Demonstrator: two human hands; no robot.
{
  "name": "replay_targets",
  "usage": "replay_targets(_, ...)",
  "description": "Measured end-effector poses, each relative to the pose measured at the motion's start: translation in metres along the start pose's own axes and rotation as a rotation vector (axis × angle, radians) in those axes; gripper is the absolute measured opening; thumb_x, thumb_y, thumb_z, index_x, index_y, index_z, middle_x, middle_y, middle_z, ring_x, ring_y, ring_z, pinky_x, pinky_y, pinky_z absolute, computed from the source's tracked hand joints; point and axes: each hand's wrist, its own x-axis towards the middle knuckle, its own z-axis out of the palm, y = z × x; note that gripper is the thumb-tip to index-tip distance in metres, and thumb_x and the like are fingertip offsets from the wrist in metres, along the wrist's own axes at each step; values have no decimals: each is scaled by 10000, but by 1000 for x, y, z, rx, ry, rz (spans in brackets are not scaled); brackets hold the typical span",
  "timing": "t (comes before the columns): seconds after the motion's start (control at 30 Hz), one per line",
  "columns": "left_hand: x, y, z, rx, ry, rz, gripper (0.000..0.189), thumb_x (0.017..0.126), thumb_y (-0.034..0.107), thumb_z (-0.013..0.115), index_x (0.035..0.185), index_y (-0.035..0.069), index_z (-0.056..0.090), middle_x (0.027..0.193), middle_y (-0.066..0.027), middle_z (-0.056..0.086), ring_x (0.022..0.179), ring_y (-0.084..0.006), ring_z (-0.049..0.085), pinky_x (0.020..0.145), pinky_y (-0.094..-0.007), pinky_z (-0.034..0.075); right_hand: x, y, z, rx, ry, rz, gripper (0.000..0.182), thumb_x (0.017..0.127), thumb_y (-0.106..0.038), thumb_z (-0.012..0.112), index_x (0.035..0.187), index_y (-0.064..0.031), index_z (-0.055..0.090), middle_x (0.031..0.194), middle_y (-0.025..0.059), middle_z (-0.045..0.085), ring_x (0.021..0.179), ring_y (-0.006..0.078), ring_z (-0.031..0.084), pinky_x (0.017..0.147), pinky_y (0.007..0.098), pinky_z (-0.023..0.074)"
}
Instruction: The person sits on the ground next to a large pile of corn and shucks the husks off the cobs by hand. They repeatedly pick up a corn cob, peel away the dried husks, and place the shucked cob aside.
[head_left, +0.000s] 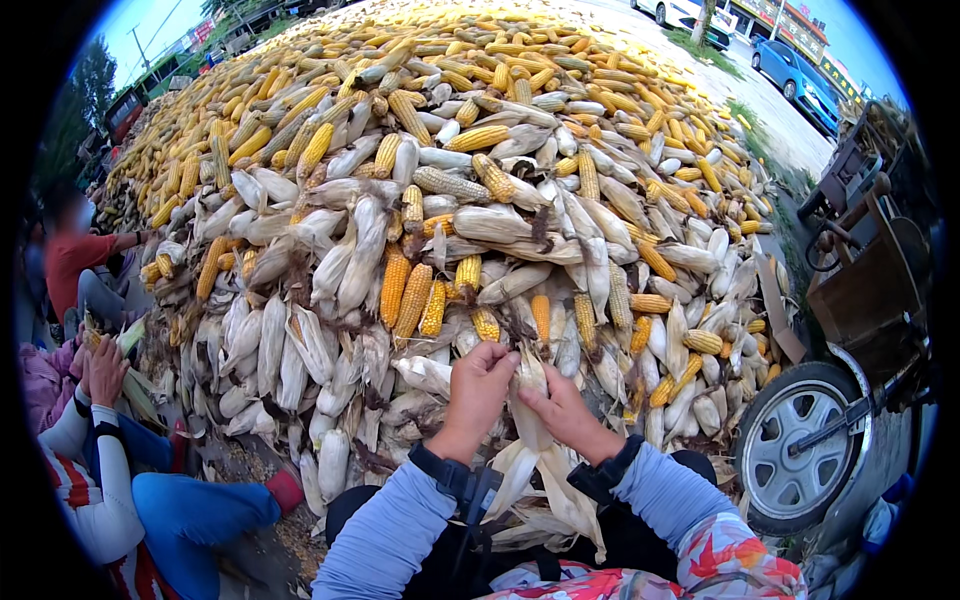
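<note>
Just in front of my lap is a dried ear of corn (528, 409), still wrapped in pale husk, with its tip pointing away from me. The fingers of my left hand (474, 394) pinch at the husk by the tip. My right hand (568, 411) grips the ear from the side, thumb laid across it. Peeled husk leaves (551, 484) hang from its lower end over my lap. Any kernels on this ear are hidden. Close beyond my hands rises a large corn pile (450, 180), with husked ears in the nearer part and mostly bare yellow ears higher up.
At right, a cart wheel (796, 448) stands beside the pile, below a rusty metal cart body (870, 292). A co-worker's hands (105, 367) hold a partly husked ear at left. Another person in a red shirt (75, 262) sits farther back. A blue car (796, 81) is parked beyond.
</note>
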Motion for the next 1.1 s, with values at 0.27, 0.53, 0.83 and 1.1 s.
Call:
replay_targets(0.27, -4, 8, 11, -277, 102, -87, 95, 849, 36, 540, 927, -2, 577, 816, -19, 596, 715, -68, 516, 636, -213, 413, 4, 1, -3, -49, 56, -88, 411, 824, -213, 613, 1141, 11, 477, 998, 129, 586, 921, 200, 563, 812, 305, 433)
replay_targets(0.53, -5, 11, 16, -426, 95, -100, 140, 851, 3, 504, 975, -2, 570, 901, -44, 616, 784, -103, 557, 710, -234, 438, 3, 2, -7, -76, 70, -157, 452, 814, -242, 625, 1157, 8, 471, 1025, 147, 573, 948, 227, 560, 829, 313, 427)
replay_targets(0.83, -10, 17, 15, -547, 140, -137, 104, 883, 58, 487, 959, 13, 542, 887, -62, 611, 782, -125, 580, 695, -252, 464, 3, 9, -5, 64, 71, -185, 453, 828, -236, 618, 1174, 8, 457, 1021, 121, 574, 946, 188, 549, 831, 305, 429)
replay_targets(1.1, -1, 32, 8, -438, 88, -143, 122, 921, 172, 477, 913, 59, 522, 894, -45, 604, 790, -143, 598, 699, -270, 475, 4, 9, 4, 269, 106, -92, 415, 863, -180, 579, 1195, 19, 430, 1031, 65, 562, 942, 118, 522, 822, 261, 428)
